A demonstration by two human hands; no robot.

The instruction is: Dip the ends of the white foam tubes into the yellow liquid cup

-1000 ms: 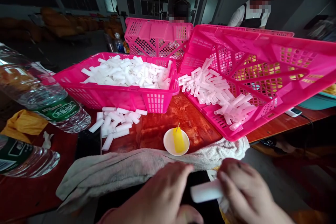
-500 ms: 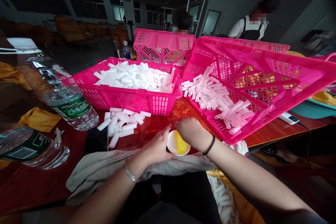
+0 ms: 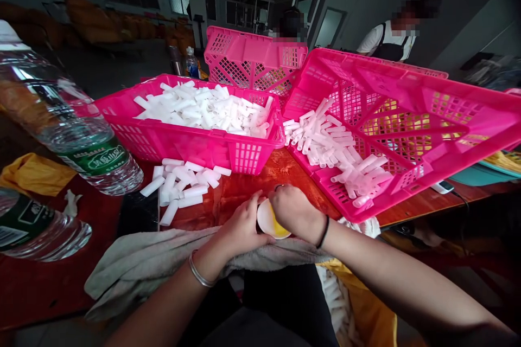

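In the head view my left hand (image 3: 244, 222) wraps around the side of a small white bowl (image 3: 266, 219), thumb in front and fingers behind. A yellow piece (image 3: 281, 231) shows inside the bowl; what it is made of I cannot tell. Over the bowl's right side my right hand (image 3: 296, 211) is closed, knuckles up, and its fingertips are hidden. Whether it grips the yellow piece I cannot make out. Short white tubes (image 3: 185, 183) lie loose on the red table (image 3: 207, 214) left of my hands. A grey cloth (image 3: 142, 263) runs along the table edge under my wrists.
A pink basket (image 3: 191, 143) heaped with white tubes stands behind the loose ones. Right of it a tipped pink basket (image 3: 407, 195) holds more tubes. Water bottles (image 3: 106, 160) stand at left. A person (image 3: 391, 38) is at the back right.
My right hand has shifted slightly left and down over the bowl, covering more of the yellow piece. My left hand still holds the bowl. The view has turned a little.
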